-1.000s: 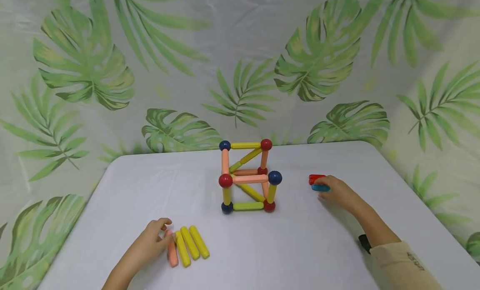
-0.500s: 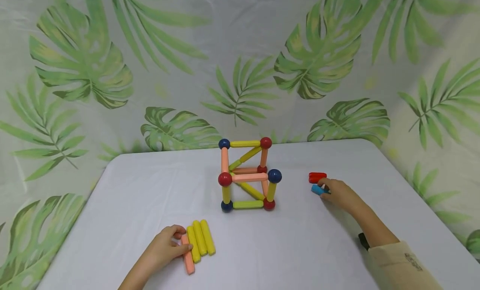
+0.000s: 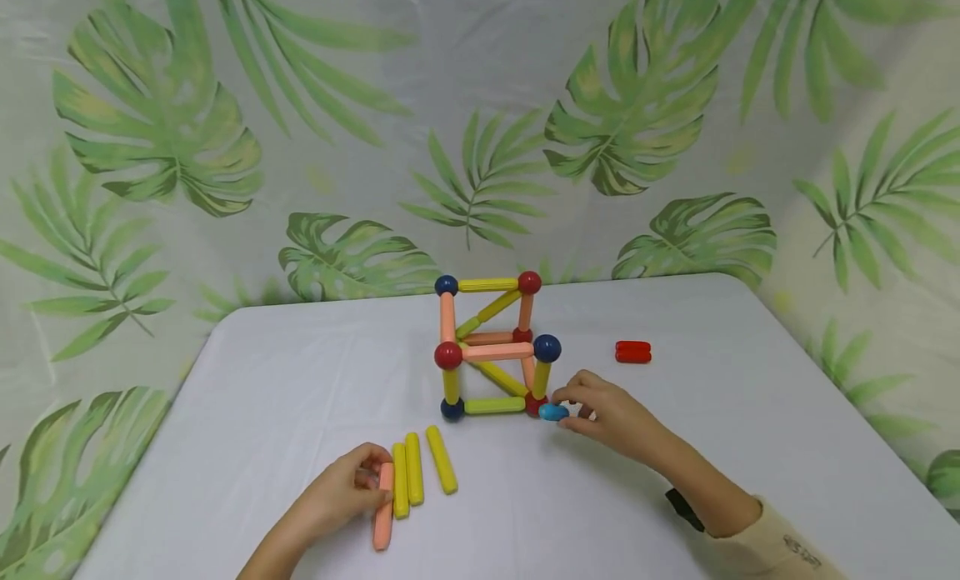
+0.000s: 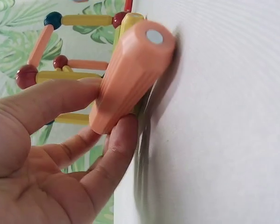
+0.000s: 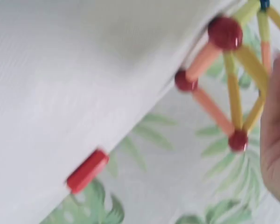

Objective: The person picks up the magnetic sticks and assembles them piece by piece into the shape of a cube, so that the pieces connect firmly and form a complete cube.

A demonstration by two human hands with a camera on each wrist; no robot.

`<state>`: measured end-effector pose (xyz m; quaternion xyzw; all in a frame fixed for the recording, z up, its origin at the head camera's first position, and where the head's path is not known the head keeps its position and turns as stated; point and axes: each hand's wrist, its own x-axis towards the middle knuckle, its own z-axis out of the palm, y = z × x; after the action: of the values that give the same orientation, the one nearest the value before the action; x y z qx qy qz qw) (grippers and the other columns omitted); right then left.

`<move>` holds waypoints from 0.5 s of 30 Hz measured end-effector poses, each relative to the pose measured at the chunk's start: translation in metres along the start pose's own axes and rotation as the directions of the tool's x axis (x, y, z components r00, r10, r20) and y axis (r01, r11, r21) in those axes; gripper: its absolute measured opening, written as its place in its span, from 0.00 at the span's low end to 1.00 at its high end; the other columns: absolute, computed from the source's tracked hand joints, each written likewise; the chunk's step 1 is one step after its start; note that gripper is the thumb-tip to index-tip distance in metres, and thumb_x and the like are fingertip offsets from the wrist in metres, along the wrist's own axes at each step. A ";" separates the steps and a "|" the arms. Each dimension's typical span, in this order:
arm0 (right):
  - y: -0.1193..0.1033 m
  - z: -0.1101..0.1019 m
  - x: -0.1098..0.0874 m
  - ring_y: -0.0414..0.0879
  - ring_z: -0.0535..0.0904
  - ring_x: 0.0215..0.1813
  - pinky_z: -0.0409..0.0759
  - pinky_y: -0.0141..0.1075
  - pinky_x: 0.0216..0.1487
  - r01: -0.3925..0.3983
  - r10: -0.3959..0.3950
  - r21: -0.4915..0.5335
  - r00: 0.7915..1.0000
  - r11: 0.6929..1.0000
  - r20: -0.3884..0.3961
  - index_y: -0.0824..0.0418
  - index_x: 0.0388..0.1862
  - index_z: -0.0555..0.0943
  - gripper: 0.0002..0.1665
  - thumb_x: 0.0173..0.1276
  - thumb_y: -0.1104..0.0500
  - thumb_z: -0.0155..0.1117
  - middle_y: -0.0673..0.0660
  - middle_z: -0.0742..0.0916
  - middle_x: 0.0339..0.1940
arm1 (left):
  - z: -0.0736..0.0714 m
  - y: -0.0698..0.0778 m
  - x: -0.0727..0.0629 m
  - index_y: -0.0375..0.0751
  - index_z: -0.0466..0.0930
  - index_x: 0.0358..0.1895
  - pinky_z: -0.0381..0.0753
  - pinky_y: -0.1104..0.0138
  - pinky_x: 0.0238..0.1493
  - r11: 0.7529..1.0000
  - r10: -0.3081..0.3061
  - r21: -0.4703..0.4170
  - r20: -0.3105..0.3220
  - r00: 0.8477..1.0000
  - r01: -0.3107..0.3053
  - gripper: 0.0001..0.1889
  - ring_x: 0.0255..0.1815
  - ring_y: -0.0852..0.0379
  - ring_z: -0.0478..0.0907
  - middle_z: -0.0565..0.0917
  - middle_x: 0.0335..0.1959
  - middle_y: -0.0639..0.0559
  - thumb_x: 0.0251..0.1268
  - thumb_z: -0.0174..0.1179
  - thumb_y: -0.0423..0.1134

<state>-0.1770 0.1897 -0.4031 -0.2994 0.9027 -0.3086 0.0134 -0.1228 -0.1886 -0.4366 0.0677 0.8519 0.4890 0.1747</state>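
Note:
My left hand (image 3: pixel 337 492) pinches a salmon-pink magnetic rod (image 4: pixel 130 74) between thumb and fingertips, low over the white table. Just right of it lie several yellow rods (image 3: pixel 415 469), side by side, the rightmost a little apart. My right hand (image 3: pixel 615 417) holds a short blue magnetic rod (image 3: pixel 553 412) by one end. Its free end is right by the lower right red ball (image 3: pixel 536 404) of a box-like frame; whether they touch I cannot tell. That frame joins red and blue balls with pink, yellow and lime rods (image 3: pixel 495 406). In the right wrist view the blue rod is hidden.
Two short red rods (image 3: pixel 633 352) lie together at the right of the white table (image 3: pixel 300 372). A leaf-print cloth (image 3: pixel 480 130) hangs behind the table's far edge. Something dark (image 3: pixel 684 510) is at my right wrist.
My right hand has carried the blue rod left from beside the red rods to the frame. My left hand has moved right, now holding the pink rod; the yellow rods have shifted right and spread.

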 end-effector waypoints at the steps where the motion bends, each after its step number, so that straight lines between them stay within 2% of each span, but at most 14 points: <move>1: -0.003 0.006 0.004 0.36 0.71 0.27 0.72 0.25 0.27 0.006 -0.007 -0.021 1.000 1.000 -0.022 0.55 0.45 0.79 0.15 0.56 0.60 0.66 0.43 0.73 0.26 | 0.000 0.000 0.000 0.35 0.70 0.47 0.72 0.68 0.30 1.000 0.012 -0.011 -0.002 1.000 -0.012 0.21 0.34 0.54 0.71 0.73 0.37 0.47 0.47 0.65 0.31; 6: -0.010 0.027 0.024 0.35 0.65 0.20 0.64 0.26 0.19 -0.015 0.012 -0.044 0.997 0.999 -0.070 0.56 0.45 0.80 0.15 0.57 0.59 0.66 0.41 0.70 0.15 | -0.001 0.000 0.001 0.36 0.69 0.49 0.73 0.67 0.34 0.998 0.046 -0.030 -0.025 0.999 -0.047 0.22 0.38 0.53 0.71 0.73 0.41 0.46 0.48 0.63 0.30; 10: -0.011 0.037 0.035 0.35 0.67 0.20 0.67 0.26 0.20 -0.036 0.031 -0.082 0.997 0.996 -0.066 0.56 0.44 0.80 0.15 0.56 0.59 0.67 0.42 0.75 0.18 | -0.002 0.001 0.001 0.36 0.68 0.51 0.73 0.66 0.36 0.997 0.046 -0.052 -0.024 0.999 -0.048 0.23 0.39 0.53 0.72 0.74 0.42 0.44 0.50 0.62 0.31; 15: -0.011 0.044 0.040 0.36 0.70 0.23 0.72 0.25 0.25 -0.046 0.036 -0.152 0.997 0.987 -0.068 0.58 0.44 0.80 0.16 0.55 0.60 0.67 0.46 0.82 0.25 | -0.002 0.002 -0.001 0.36 0.68 0.52 0.73 0.67 0.37 0.996 0.047 -0.077 -0.012 0.999 -0.048 0.23 0.39 0.53 0.71 0.74 0.42 0.45 0.51 0.62 0.31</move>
<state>-0.1945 0.1366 -0.4259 -0.2710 0.9297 -0.2473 -0.0326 -0.1225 -0.1896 -0.4336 0.0788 0.8314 0.5260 0.1612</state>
